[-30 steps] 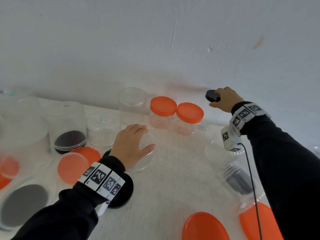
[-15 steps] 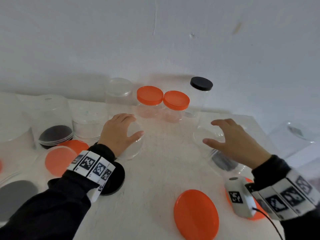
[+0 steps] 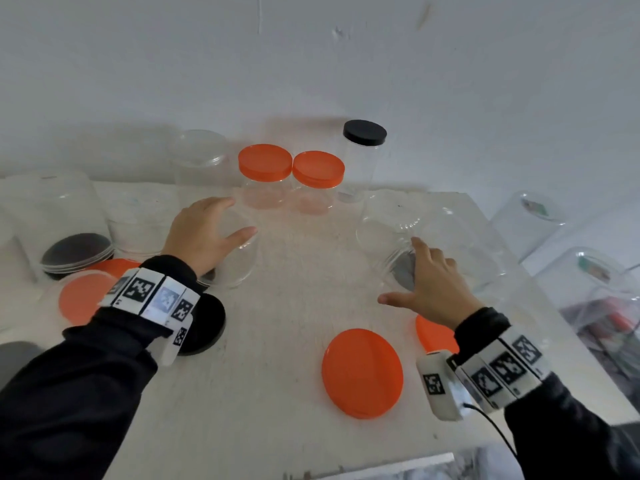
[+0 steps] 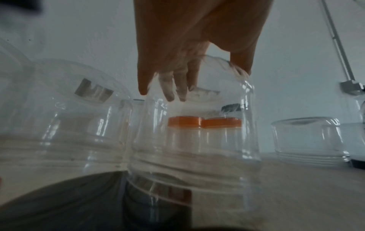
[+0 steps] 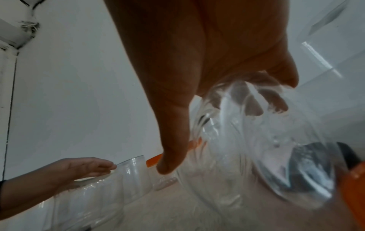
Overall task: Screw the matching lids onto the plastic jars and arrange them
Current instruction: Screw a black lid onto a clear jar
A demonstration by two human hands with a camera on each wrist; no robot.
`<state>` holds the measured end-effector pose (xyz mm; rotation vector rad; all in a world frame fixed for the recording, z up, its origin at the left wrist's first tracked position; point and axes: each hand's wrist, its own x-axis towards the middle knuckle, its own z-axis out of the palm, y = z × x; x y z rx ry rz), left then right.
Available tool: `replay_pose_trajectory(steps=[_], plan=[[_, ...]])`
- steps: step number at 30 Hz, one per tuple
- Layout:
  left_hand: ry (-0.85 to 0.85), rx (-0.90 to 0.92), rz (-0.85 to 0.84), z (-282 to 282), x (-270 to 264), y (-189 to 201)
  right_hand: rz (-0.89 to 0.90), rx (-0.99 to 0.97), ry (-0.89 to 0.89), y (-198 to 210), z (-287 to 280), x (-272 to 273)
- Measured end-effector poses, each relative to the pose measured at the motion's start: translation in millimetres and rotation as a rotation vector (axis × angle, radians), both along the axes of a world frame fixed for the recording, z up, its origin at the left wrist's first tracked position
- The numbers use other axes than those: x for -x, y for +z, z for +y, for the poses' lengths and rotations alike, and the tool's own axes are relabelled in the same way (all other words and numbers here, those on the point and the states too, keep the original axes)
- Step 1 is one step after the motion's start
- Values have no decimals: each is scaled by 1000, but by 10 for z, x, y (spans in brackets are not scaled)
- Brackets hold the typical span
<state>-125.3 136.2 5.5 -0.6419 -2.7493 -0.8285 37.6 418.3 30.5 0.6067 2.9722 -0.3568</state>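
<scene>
My left hand (image 3: 235, 220) lies over the upturned base of a clear lidless jar (image 3: 242, 261), fingers and thumb curled round its edge; in the left wrist view the left hand (image 4: 197, 81) shows through the clear jar (image 4: 197, 140). My right hand (image 3: 398, 268) spreads over a second clear jar (image 3: 381, 230) that leans on a black lid (image 3: 403, 271). Its fingers touch the far side and the thumb sticks out free. In the right wrist view this second jar (image 5: 256, 156) looks tilted. At the back stand two orange-lidded jars (image 3: 265, 174) (image 3: 318, 181) and a tall black-lidded jar (image 3: 363, 157).
Loose orange lids (image 3: 362, 372) (image 3: 434, 336) (image 3: 83, 299) and a black lid (image 3: 207, 323) lie on the white table (image 3: 294, 306). More clear jars (image 3: 135, 223) stand at the left, and clear bins (image 3: 526, 220) sit beyond the table's right edge. The wall rises just behind the jars.
My right hand let go of the tall jar's black lid at the back and came down onto the clear jar at the right. The left hand stayed on its jar.
</scene>
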Motion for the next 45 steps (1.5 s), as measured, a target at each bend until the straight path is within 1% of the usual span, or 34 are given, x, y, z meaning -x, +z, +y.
replay_pose_trajectory(steps=[2,3,5,7,9,11,13,14,15,19,21,23,25,29,32,35,40,42,45], plan=[[-11,-52,-14,-1,-19,43,17,-4,-15,-14,7,-14],[-28,-70,10,4,-38,69,39,6,-26,-18,12,-26],[-100,-96,122,62,-127,137,98,29,-45,-21,29,-58],[-228,-130,166,178,-319,197,150,77,-53,-14,49,-97],[-426,-112,97,330,-571,218,215,147,-61,7,72,-140],[-670,3,-67,488,-827,209,301,171,-68,34,96,-181],[-844,242,-210,649,-1016,168,387,170,-76,50,121,-217],[-898,362,-239,729,-1093,147,419,173,-83,50,131,-236],[-940,441,-238,801,-1152,115,444,181,-93,46,140,-259],[-1109,568,-162,1016,-1265,-11,522,235,-141,29,154,-368],[-1144,681,-133,1075,-1277,-66,536,258,-154,12,160,-429],[-1148,754,-130,1108,-1285,-99,548,272,-154,-2,165,-492],[-1136,770,-153,1125,-1283,-126,550,294,-147,-18,167,-545],[-1086,740,-195,1098,-1268,-127,566,345,-120,-54,153,-594],[-987,679,-249,950,-1211,-79,582,399,-88,-104,101,-604],[-866,554,-305,673,-1105,1,572,461,-62,-163,22,-603],[-651,246,-362,115,-960,155,488,569,-4,-191,-158,-489],[-570,130,-354,-57,-932,198,463,597,21,-230,-246,-417],[-480,26,-289,-222,-943,218,400,668,72,-294,-383,-324]])
